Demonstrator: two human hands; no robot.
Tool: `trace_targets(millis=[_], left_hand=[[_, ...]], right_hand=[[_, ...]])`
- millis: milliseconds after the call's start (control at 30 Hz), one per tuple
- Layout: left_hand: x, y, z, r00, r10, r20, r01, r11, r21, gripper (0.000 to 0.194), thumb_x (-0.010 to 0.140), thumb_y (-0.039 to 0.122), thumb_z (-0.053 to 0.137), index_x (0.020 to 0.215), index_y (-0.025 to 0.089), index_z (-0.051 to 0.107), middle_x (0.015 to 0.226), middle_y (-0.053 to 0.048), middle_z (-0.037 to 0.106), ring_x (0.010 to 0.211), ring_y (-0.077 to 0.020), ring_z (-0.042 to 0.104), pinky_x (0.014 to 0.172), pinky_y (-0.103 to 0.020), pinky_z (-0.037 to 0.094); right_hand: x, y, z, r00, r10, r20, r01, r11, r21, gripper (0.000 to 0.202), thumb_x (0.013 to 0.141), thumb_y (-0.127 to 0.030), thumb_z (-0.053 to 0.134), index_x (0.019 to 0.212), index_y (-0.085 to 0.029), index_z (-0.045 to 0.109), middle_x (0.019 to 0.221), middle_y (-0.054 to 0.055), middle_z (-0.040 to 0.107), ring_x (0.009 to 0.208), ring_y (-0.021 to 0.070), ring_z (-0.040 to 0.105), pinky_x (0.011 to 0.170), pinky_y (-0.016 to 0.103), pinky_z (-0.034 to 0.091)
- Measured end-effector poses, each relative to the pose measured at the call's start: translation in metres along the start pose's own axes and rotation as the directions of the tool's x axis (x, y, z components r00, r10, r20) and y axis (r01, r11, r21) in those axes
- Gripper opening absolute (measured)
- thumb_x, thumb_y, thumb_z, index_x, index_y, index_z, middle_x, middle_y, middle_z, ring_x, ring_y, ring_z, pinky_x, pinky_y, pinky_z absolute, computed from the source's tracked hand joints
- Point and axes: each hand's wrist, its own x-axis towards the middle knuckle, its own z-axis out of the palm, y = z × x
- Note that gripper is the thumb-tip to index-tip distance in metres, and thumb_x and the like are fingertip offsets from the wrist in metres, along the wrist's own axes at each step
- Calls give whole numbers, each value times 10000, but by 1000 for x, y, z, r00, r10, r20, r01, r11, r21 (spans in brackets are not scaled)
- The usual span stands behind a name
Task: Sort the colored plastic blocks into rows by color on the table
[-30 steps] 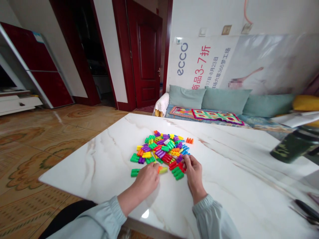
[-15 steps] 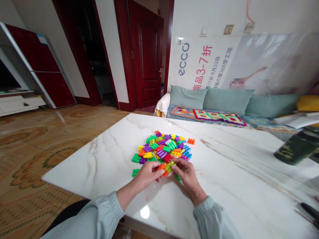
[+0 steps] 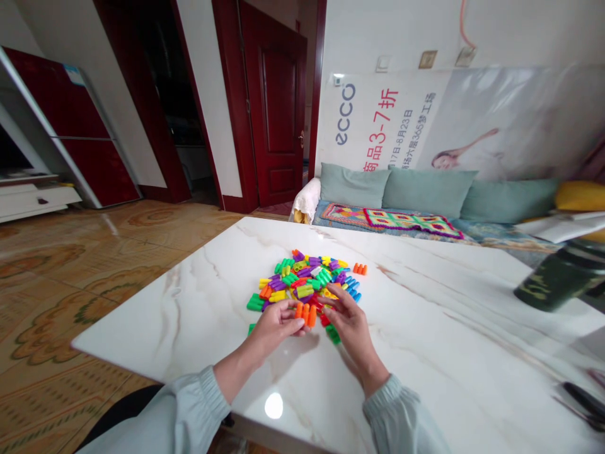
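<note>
1. Holds an orange block [image 3: 305, 314] above the table [image 3: 425, 328], pinched between thumb and fingers of the left hand [image 3: 271, 326], probably to steady it with the tubes visible.
2. Reaches over the near side of the colourful pile [image 3: 316, 284] with the right hand [image 3: 353, 329], fingers loosely parted, perhaps for access; cannot tell about contact.
3. Has the pile centred ahead, seemingly for easy reach, with a green block [image 3: 333, 335] beside the right hand.
</note>
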Motion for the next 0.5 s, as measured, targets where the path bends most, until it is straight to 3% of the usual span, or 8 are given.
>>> trace_targets(millis=[100,200,333,500], left_hand=[[1,-2,3,1000,-4,0,4,999,-43,637,598,393,871,1079,145,535,914,-114,761,788,-209,732,729,-300,559],[3,-5,6,1000,-3,5,3,999,-42,592,599,373,867,1026,160,517,870,-90,763,757,-192,730,713,-287,559],[5,-9,10,1000,-5,7,6,1000,-23,548,608,343,854,986,169,498,832,-65,758,692,-163,716,686,-270,555],[9,-16,10,999,33,34,-33,999,8,496,653,310,812,1004,173,489,830,-48,744,718,-174,718,675,-270,552]], right_hand=[[-2,-1,-2,999,-2,40,5,997,-72,334,768,-401,758,1050,-228,706,1041,76,688,740,169,663,648,309,563],[-4,0,-4,993,32,111,-20,994,-109,333,737,-406,786,993,-201,725,872,55,700,668,152,621,590,272,515],[-6,4,-3,988,30,149,-1,982,-189,289,694,-364,826,904,-183,745,802,36,689,617,121,565,565,243,461],[-5,4,-1,990,7,142,26,973,-230,240,733,-361,792,885,-185,737,776,23,674,616,120,552,552,235,442]])
